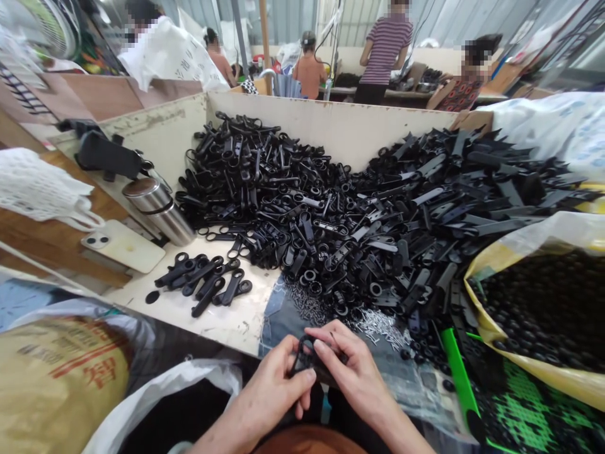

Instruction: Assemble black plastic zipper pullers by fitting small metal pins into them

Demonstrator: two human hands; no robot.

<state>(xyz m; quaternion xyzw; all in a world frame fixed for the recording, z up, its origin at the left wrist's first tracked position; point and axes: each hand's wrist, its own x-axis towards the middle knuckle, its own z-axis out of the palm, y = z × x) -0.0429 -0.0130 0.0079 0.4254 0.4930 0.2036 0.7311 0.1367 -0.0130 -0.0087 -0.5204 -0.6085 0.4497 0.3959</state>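
My left hand [288, 378] is closed around a black plastic part with a ring-shaped end [305, 353], held just over the table's front edge. From the other side my right hand [347, 362] pinches the same part, its thumb and fingertips on it. The fingers cover much of the part. Right beyond my hands lie small silvery pins [382, 326] and a patch of darker small metal pieces [307, 302]. A large heap of black plastic parts [293, 202] with ring ends rises behind them, and flat black blade-like pieces [472, 183] are piled to the right.
Several assembled-looking black parts [208, 280] lie at left, near a phone [123, 244] and a steel flask [163, 214]. A yellow sack of small black pieces [486, 321] and a green basket [458, 366] stand at right. An open white sack [127, 403] is below left. Several people work beyond the board.
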